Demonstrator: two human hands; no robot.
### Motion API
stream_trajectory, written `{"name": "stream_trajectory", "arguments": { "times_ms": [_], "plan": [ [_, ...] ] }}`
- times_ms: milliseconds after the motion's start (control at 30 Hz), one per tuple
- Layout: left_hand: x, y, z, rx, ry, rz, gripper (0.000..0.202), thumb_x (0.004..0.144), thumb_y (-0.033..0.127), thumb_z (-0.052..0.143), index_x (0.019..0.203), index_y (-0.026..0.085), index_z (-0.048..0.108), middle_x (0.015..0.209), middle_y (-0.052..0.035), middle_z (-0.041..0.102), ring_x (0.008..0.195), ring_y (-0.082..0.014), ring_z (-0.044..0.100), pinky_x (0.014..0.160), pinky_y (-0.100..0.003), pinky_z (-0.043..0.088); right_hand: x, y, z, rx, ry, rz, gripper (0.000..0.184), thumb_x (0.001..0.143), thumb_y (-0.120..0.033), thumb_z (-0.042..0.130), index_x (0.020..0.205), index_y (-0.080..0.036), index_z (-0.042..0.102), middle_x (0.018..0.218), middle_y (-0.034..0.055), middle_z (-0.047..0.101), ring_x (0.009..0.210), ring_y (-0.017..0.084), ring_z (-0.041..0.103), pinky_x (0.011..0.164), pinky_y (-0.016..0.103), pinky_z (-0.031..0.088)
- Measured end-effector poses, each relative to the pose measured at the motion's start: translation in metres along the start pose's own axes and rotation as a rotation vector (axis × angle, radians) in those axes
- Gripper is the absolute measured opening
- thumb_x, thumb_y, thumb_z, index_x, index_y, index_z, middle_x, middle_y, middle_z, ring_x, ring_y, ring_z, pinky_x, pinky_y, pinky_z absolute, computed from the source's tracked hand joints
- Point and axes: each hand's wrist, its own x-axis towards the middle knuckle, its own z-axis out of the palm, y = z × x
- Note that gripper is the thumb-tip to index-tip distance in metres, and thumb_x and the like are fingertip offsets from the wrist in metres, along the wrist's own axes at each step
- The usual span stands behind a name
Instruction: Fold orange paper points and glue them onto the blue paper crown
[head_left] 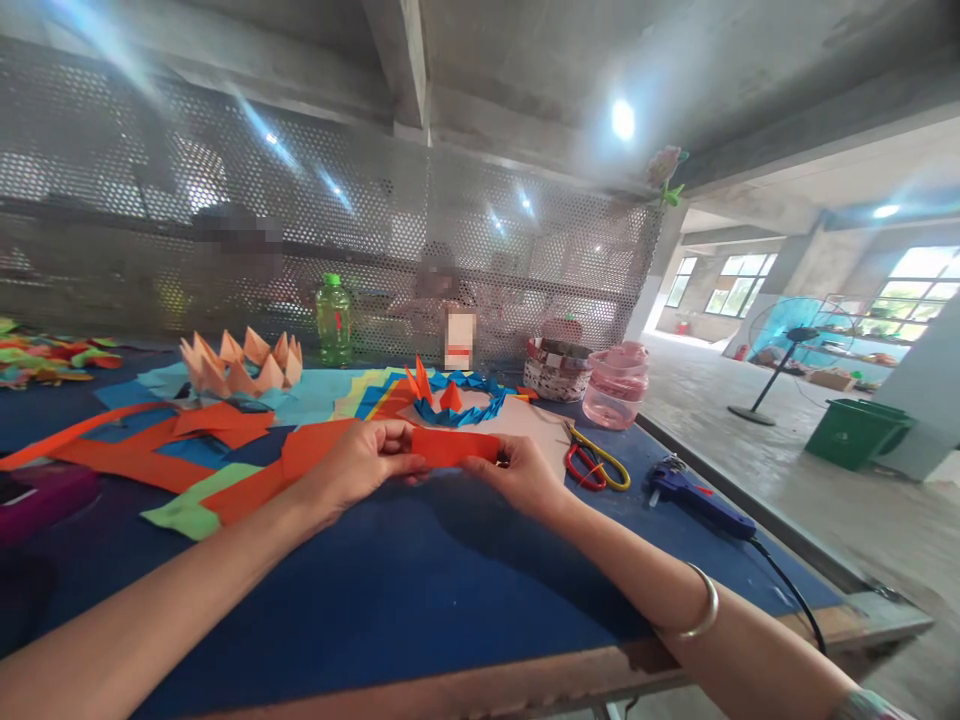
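- A small folded strip of orange paper (454, 446) is held just above the blue table (420, 590), near its middle, between the two hands.
- The left hand (358, 462) pinches the strip's left end, fingers curled closed on the paper.
- The right hand (523, 476) grips the right end in the same way, thumb on top; a silver bangle (701, 610) sits on that forearm.
- Just behind the strip lies a ring of folded blue paper points (461, 400) with a few orange ones, on sheets of coloured paper.
- To the left, orange paper scraps (150, 440) and a green piece (187, 505) lie flat on the table.
- Further back on the left stands a peach paper crown (240, 365), with a green bottle (334, 320) behind it.
- To the right of the hands lie scissors (596, 462) with red and yellow handles, then a blue glue gun (697, 498) near the table's edge.
- Behind the scissors stand a pink jar (616, 385) and a woven basket (556, 370).
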Motion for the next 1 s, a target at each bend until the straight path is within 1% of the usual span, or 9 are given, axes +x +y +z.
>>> {"name": "stream_trajectory", "arguments": {
  "times_ms": [100,167,300,467,700,867,1000],
  "plan": [
    [0.0008,-0.0024,-0.0009,0.005,0.007,-0.006,0.041,0.041,0.036,0.091,0.071,0.017,0.069,0.064,-0.0023,0.075,0.060,-0.0150,0.067,0.060,-0.024,0.052,0.0011,0.0009,-0.0003,-0.004,0.002,0.005,0.037,0.076,-0.049,0.063,0.073,-0.012,0.068,0.058,-0.0021,0.053,0.054,0.009,0.038,0.051,0.023,0.029],
    [0.0012,-0.0033,-0.0013,0.011,0.028,-0.009,0.041,0.042,0.036,0.090,0.071,0.017,0.069,0.064,-0.0023,0.075,0.061,-0.0152,0.068,0.062,-0.024,0.052,0.0021,0.0023,-0.0009,-0.003,0.007,0.009,0.039,0.077,-0.050,0.063,0.077,-0.012,0.069,0.061,-0.0013,0.056,0.055,0.009,0.039,0.051,0.023,0.029],
    [0.0015,-0.0027,-0.0013,0.017,0.075,-0.028,0.040,0.040,0.033,0.090,0.070,0.017,0.069,0.064,-0.0020,0.074,0.064,-0.0170,0.068,0.062,-0.025,0.052,0.0036,0.0048,-0.0022,0.000,0.017,0.001,0.040,0.078,-0.052,0.063,0.080,-0.012,0.069,0.067,-0.0002,0.060,0.059,0.010,0.041,0.054,0.023,0.030],
    [0.0005,-0.0012,-0.0015,0.025,0.077,-0.017,0.036,0.042,0.030,0.090,0.068,0.017,0.068,0.066,-0.0027,0.074,0.065,-0.0183,0.069,0.061,-0.026,0.052,0.0038,0.0050,-0.0033,0.003,0.009,-0.019,0.037,0.080,-0.050,0.062,0.081,-0.013,0.069,0.069,-0.0003,0.061,0.059,0.010,0.043,0.055,0.023,0.032],
    [0.0001,-0.0012,-0.0033,0.063,0.082,-0.008,0.034,0.044,0.029,0.089,0.066,0.018,0.066,0.068,-0.0038,0.074,0.066,-0.0193,0.069,0.060,-0.026,0.052,0.0058,0.0063,-0.0052,-0.019,0.042,-0.021,0.029,0.079,-0.045,0.061,0.074,-0.016,0.061,0.066,-0.0016,0.058,0.059,0.010,0.044,0.056,0.023,0.034],
    [0.0022,-0.0046,-0.0069,0.065,0.086,-0.001,0.029,0.051,0.029,0.085,0.073,0.018,0.069,0.069,-0.0033,0.074,0.068,-0.0186,0.070,0.061,-0.025,0.051,0.0059,0.0087,-0.0063,-0.043,0.065,0.000,0.036,0.078,-0.051,0.062,0.067,-0.018,0.054,0.061,-0.0039,0.048,0.057,0.010,0.039,0.054,0.023,0.030],
    [0.0019,-0.0047,-0.0071,0.067,0.081,0.004,0.026,0.054,0.029,0.082,0.073,0.017,0.068,0.068,-0.0036,0.074,0.066,-0.0178,0.069,0.060,-0.025,0.050,0.0064,0.0092,-0.0068,-0.054,0.063,0.002,0.038,0.078,-0.053,0.062,0.066,-0.018,0.053,0.060,-0.0043,0.046,0.057,0.010,0.038,0.053,0.023,0.029]
  ]
}}
